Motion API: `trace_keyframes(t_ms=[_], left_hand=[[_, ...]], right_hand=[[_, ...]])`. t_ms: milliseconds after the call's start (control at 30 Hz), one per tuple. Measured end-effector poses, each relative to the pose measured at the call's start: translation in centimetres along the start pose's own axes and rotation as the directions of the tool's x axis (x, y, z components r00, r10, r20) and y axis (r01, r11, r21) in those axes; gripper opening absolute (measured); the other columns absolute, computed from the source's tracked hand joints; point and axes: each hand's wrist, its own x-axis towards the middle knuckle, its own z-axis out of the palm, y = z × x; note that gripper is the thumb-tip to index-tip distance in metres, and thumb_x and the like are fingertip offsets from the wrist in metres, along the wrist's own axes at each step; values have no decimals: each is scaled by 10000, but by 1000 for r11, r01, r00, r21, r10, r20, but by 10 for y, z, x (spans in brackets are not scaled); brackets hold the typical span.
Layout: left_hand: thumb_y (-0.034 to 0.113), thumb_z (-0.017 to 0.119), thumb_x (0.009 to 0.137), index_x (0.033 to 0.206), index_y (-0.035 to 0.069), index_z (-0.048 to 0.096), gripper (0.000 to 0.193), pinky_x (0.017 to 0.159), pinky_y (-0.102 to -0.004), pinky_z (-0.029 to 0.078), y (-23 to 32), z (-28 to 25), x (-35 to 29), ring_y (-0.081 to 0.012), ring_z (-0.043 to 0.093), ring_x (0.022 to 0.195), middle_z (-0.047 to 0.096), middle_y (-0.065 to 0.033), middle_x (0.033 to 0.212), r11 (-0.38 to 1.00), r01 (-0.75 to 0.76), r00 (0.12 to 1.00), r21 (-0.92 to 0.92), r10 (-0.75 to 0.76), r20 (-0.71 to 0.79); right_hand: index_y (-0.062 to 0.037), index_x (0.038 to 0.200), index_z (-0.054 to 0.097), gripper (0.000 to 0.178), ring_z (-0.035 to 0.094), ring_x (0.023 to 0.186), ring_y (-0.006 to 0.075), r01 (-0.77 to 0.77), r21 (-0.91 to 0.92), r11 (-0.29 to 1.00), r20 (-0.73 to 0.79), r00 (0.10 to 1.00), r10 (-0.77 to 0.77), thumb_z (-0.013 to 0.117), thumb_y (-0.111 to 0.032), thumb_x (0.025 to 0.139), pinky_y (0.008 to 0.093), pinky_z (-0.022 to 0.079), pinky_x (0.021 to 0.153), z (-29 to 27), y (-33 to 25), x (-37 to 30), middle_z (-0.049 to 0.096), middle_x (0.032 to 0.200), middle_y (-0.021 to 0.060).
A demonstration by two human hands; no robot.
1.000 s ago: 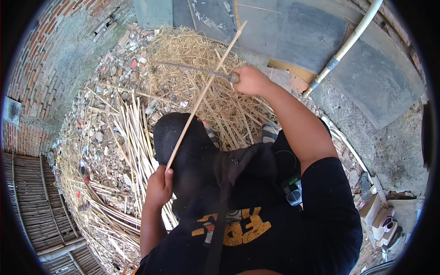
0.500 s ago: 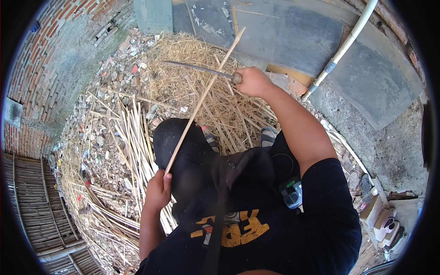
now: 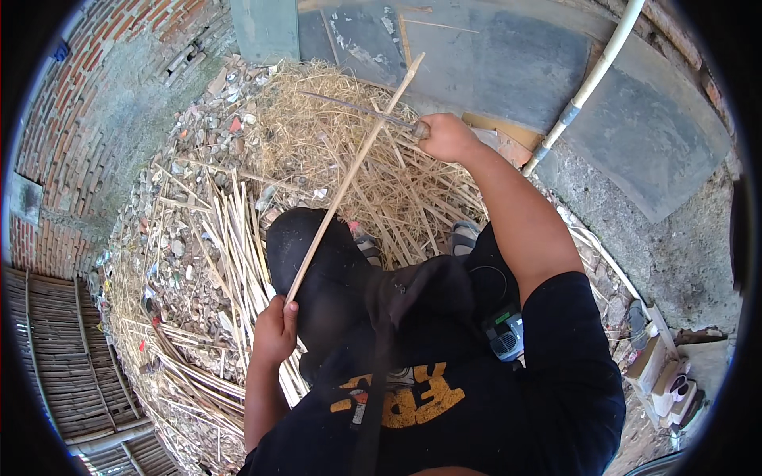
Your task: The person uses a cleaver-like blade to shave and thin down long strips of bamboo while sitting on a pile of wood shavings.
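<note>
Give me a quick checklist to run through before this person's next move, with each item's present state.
1. Left hand grips the near end of the strip: ok.
2. Right hand is closed around the handle: ok.
3. Blade is apart from the left hand: ok, it crosses the strip toward the far end.
4. Strip is clear of the left knee: cannot tell; it passes over it in view, but contact is unclear.
5. Blade's edge touches the strip: cannot tell from this view.
</note>
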Motion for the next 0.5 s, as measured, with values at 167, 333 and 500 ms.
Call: trace_keyframes(t_ms=[167, 333, 500], left_hand=[[339, 490, 1074, 939, -20, 565, 391, 586, -462, 442, -1, -2, -12, -445, 597, 638, 589, -235, 673, 998, -3, 999, -64, 0, -41], [346, 493, 1073, 915, -16, 564, 402, 555, -462, 433, -8, 2, -25, -426, 593, 605, 585, -222, 646, 996, 4, 1000, -90, -5, -8], [328, 550, 1046, 934, -11, 575, 358, 572, -500, 455, -10, 6, -23, -473, 607, 642, 608, -241, 676, 1000, 7, 998, 24, -6, -60]], right_hand=[[-129, 1148, 722, 357, 702, 1011, 337, 7, -2, 1000, 8, 1000, -7, 664, -175, 799, 464, 564, 889, -17, -40, -20, 733, 1060, 162], [-150, 1009, 729, 265, 716, 884, 337, 306, -265, 915, 221, 942, -251, 682, -178, 750, 493, 568, 765, -5, -67, -46, 704, 825, 158], [-68, 1029, 721, 263, 705, 957, 346, 85, -5, 996, 58, 995, -84, 664, -136, 781, 477, 559, 835, 3, -15, -5, 725, 974, 157]])
